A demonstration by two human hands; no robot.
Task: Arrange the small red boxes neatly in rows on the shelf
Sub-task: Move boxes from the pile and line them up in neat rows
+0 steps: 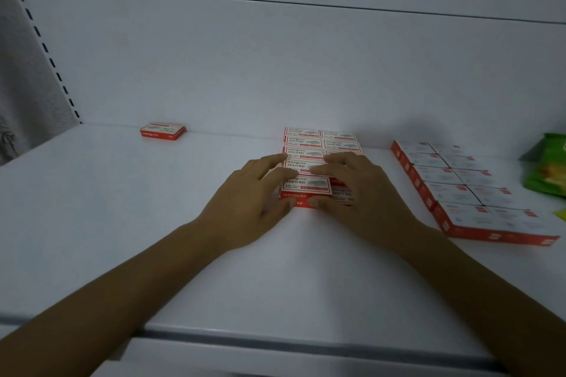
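Two hands, left [245, 202] and right [358, 196], fingers spread, press the red boxes [306, 162] mid-shelf [122, 223], gripping none. Step: squaring rows. Next, likely fetch stray box [163, 131] near back-left corner.

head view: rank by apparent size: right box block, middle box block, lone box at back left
1. Right block, largest, though nearer the camera.
2. Middle block, partly under both hands.
3. Lone box, smallest.

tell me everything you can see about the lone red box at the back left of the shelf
The lone red box is small, flat and rectangular, apparently cardboard, with red sides and a white, red-bordered printed top. It lies flat and closed at the back of the white shelf, near the rear wall, slightly skewed, well apart from the arranged rows. Neither hand touches it.
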